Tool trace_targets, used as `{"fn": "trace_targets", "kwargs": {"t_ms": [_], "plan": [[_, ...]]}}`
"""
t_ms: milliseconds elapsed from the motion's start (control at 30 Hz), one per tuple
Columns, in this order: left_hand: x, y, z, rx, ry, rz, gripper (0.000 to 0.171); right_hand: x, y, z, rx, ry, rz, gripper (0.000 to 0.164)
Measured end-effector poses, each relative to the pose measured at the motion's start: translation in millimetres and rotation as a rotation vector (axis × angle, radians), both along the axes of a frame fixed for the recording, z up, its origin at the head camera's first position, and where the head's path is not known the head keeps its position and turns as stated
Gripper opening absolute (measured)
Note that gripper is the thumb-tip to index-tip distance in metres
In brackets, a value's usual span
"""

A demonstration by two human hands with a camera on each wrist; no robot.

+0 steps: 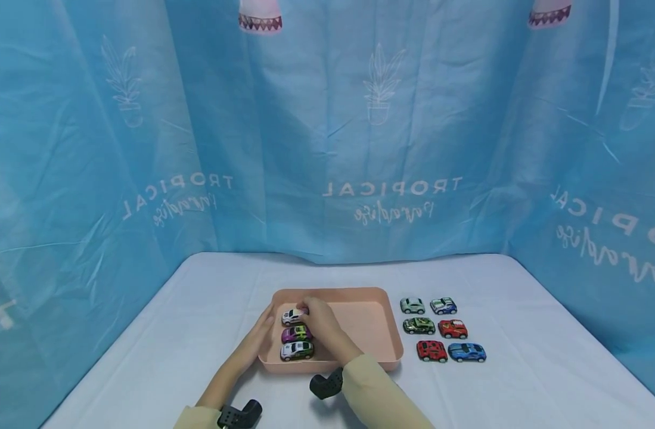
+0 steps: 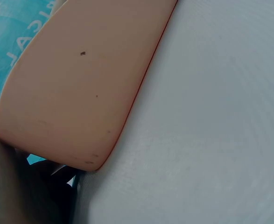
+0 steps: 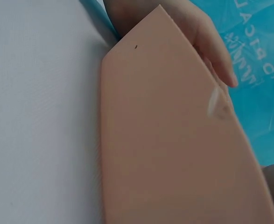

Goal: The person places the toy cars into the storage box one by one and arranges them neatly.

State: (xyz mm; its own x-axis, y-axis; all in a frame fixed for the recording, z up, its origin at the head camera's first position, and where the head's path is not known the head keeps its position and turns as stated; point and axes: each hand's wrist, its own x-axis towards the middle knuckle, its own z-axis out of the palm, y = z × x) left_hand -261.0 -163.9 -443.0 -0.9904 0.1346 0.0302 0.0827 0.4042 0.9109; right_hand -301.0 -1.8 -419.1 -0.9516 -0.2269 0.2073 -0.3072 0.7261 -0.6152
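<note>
A pink rectangular tray (image 1: 362,322) lies on the white-covered table. Along its left side, my left hand (image 1: 258,338) rests with extended fingers against the wall and rim; the right wrist view also catches this left hand (image 3: 174,18) behind the tray's corner. My right hand (image 1: 323,325) reaches into the tray and pinches a white toy car (image 1: 289,317) at the far left, its fingers covering the car's right end. Nearer in the same column sit a purple and yellow-green toy car (image 1: 296,333) and a white and black toy car (image 1: 297,351).
Right of the tray, toy cars stand in two columns: pale green (image 1: 412,305), white and blue (image 1: 443,306), camouflage green (image 1: 419,325), red (image 1: 453,329), red with black spots (image 1: 431,351) and blue (image 1: 467,352). A blue curtain (image 1: 327,137) surrounds the table's back and sides.
</note>
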Motion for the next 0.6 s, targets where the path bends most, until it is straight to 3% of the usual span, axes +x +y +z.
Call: {"fn": "trace_targets", "kwargs": {"t_ms": [333, 600], "plan": [[1.0, 0.0, -0.2, -0.013, -0.009, 0.015, 0.059, 0.9, 1.0, -1.8, -0.004, -0.056, -0.016, 0.016], [0.6, 1.6, 0.3, -0.005, -0.002, 0.004, 0.06, 3.4, 7.7, 1.7, 0.018, -0.029, 0.031, 0.018]]}}
